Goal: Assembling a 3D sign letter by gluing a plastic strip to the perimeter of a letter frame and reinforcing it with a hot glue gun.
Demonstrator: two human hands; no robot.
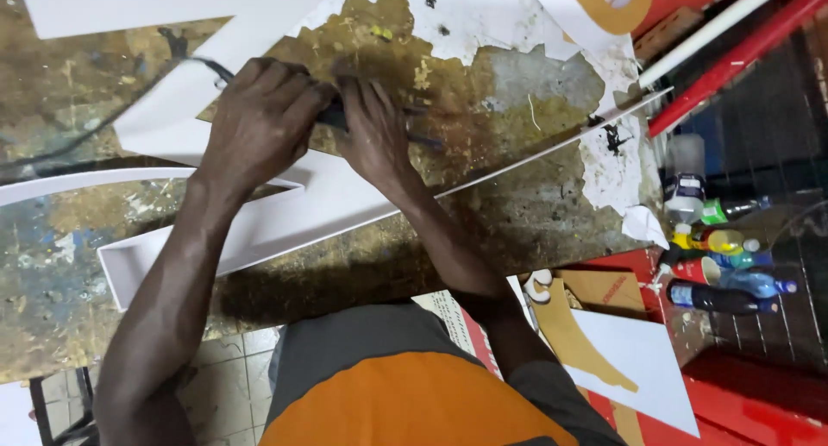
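My left hand (259, 122) and my right hand (371, 135) are pressed close together on a stained, paint-worn workbench (492, 109). Both grip a dark hand tool (335, 115) with a thin black tip that sticks out to the right. A black cable (185, 59) leads away from the tool to the left. Under my hands lies a large white letter-shaped piece (285, 213) with raised side walls. From it a thin white strip (552, 148) runs up toward the right.
A second white sheet (155, 2) lies at the bench's far edge. Several bottles and small containers (716, 239) stand on the floor at right, beside red boards (750, 45) and brown cut-out shapes (578, 342). Tiled floor shows below the bench.
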